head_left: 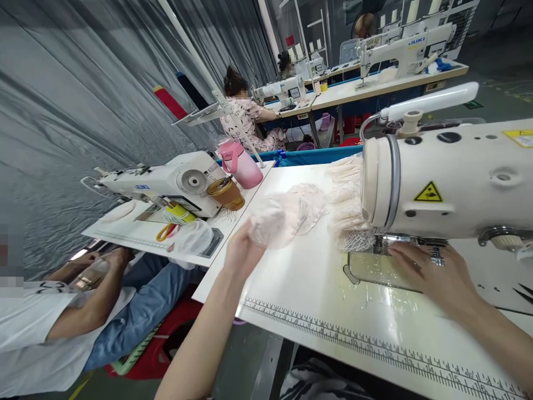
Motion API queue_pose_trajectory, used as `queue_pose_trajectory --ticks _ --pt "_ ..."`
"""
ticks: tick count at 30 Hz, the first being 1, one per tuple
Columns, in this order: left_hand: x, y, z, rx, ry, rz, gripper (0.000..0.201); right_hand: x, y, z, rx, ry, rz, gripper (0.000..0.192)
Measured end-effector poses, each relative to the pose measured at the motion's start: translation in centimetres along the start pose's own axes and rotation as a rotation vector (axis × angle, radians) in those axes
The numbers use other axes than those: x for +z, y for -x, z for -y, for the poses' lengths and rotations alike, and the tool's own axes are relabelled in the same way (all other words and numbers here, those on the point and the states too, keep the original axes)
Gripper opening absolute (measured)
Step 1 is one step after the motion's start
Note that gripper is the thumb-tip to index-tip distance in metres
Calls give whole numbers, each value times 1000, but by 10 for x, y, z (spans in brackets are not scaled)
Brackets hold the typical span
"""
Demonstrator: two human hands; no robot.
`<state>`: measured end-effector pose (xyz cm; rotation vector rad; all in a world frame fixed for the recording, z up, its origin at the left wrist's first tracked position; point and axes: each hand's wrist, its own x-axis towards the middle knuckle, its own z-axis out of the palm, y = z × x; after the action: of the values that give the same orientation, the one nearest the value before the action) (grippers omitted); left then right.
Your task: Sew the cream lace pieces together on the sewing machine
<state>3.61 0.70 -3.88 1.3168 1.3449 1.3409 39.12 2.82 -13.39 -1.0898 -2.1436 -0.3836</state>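
Observation:
My left hand (245, 250) is closed on the edge of a pale pink fabric piece (268, 222), thin and rounded, blurred by motion. Beyond it, more pale pink fabric (310, 205) of the same look lies on the white sewing table (300, 283). My right hand (437, 272) reaches under the head of the white sewing machine (449, 183), fingers stretched toward the presser foot (391, 240). Nothing shows in its grasp, though the machine partly covers the fingertips. Pale lace (350, 200) is bunched just left of the machine head.
A ruler scale (353, 339) runs along the front edge. Left stands a second sewing machine (166, 180), with a pink jug (241, 164), an amber cup (227, 193) and orange-handled scissors (164, 232). A seated person (62, 322) is beside it. Another person (244, 116) sits farther back.

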Motion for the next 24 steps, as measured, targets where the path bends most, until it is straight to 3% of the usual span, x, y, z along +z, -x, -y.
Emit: queue_pose_trajectory --ticks 2,4,6,7,9,11,16,20,24 --pt "36 14 -4 16 -185 243 28 -3 -4 2 33 13 18 21" --pt "73 28 -4 59 -391 659 21 -6 -6 3 43 16 40 23" --pt "105 40 -2 265 -535 931 19 -8 -6 3 60 -2 78 24" --pt "117 44 1 391 -593 974 15 -9 -6 3 82 -8 83 24" --pt "134 51 8 592 -724 918 19 -11 -6 4 87 4 72 22" --pt "140 54 15 687 -853 812 33 -13 -7 5 28 -25 74 25" --pt "136 49 21 721 -1003 698 19 -18 -10 9 -205 -106 136 29" --pt "138 41 27 786 -1096 568 28 -18 -10 10 -185 -12 206 32" --pt "146 31 40 857 -1149 541 38 -18 -11 9 -199 -9 211 30"
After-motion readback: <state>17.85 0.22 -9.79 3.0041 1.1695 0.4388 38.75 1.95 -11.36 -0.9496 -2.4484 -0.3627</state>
